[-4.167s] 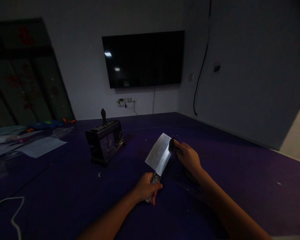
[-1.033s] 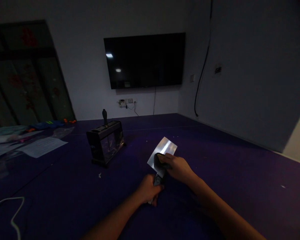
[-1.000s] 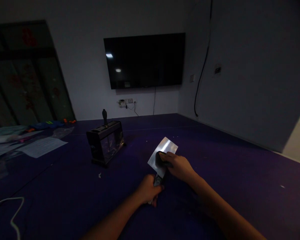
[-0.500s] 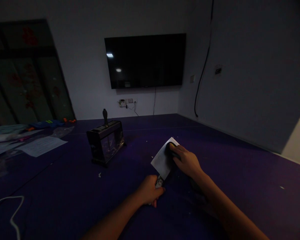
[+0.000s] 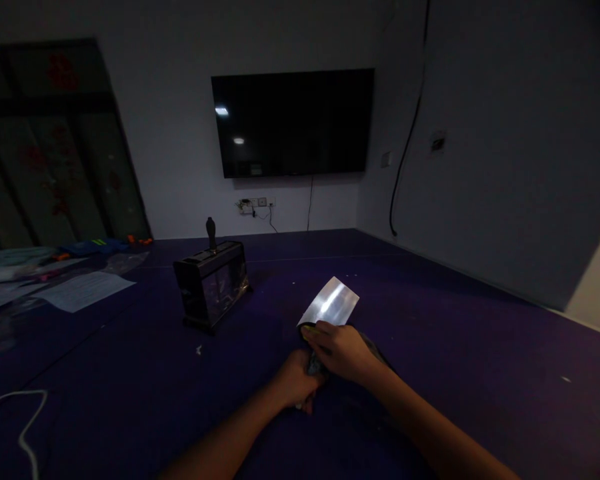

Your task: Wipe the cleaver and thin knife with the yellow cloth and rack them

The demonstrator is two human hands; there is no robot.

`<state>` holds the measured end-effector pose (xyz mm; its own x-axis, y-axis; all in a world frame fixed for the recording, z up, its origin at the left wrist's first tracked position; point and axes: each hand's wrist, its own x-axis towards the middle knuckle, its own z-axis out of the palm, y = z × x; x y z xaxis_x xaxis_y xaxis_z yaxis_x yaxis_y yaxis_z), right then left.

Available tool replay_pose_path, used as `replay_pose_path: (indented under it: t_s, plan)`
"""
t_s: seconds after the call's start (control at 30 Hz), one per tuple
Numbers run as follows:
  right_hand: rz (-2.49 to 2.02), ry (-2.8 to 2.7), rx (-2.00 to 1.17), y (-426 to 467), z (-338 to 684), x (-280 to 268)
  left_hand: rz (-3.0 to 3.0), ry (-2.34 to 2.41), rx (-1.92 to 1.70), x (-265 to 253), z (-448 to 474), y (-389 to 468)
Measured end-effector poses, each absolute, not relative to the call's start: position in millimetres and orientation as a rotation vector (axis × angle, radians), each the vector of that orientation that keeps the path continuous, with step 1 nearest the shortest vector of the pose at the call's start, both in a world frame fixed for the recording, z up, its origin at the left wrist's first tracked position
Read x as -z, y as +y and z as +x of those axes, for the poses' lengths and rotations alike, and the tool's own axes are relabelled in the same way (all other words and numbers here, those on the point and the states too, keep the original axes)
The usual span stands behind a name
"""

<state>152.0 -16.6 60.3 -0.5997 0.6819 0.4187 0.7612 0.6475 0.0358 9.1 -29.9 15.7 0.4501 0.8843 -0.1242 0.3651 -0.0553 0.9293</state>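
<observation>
My left hand (image 5: pixel 297 380) is closed round the patterned handle of a cleaver (image 5: pixel 334 301). Its broad, shiny blade points up and away from me, above the table. With bent fingers, my right hand (image 5: pixel 343 350) presses a dark cloth (image 5: pixel 307 327) with a yellow-green part against the lower blade near the handle. The fingers hide much of the cloth, and a dark end trails behind the hand. To the left stands a black knife block (image 5: pixel 213 283) with see-through sides, one dark handle (image 5: pixel 211 230) sticking up from its top.
The purple tabletop (image 5: pixel 290 433) bears small white scraps. Printed sheets (image 5: pixel 87 291), clear plastic and cloths lie at far left. A white cable (image 5: pixel 27 440) runs along the near left. A television (image 5: pixel 295 123) hangs on the far wall.
My right hand has slid the cloth down the blade toward the handle, baring the upper blade, which now shines brightly. My left hand keeps its hold.
</observation>
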Motion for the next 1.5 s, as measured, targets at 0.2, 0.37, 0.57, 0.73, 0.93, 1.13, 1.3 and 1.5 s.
replay_pose_path:
  t_s: [0.2, 0.37, 0.57, 0.73, 0.93, 1.13, 1.3, 1.5]
  plan:
    - [-1.182, -2.497, 0.29, -15, 155, -61, 1.64, 1.087, -0.592, -17, 9, -30]
    - [-1.23, -2.447, 0.296, -15, 156, -62, 1.697, 1.09, -0.562, -18, 10, -29]
    - [-1.283, -2.347, 0.341, -14, 160, -65, 1.784, 1.149, -0.511, -20, 10, -30]
    - [-1.41, -2.139, 0.466, -2, 174, -67, 1.89, 1.213, -0.432, -27, 10, -34]
    - [-1.586, -1.789, 0.566, 13, 204, -71, 2.032, 1.282, -0.381, -31, 9, -36]
    - [-1.623, -1.653, 0.551, 19, 216, -71, 2.029, 1.275, -0.395, -30, 8, -35]
    - [-1.65, -1.56, 0.529, 20, 217, -69, 2.01, 1.235, -0.45, -27, 8, -34]
    - [-1.609, -1.569, 0.6, 22, 214, -61, 1.955, 1.223, -0.464, -24, 8, -34]
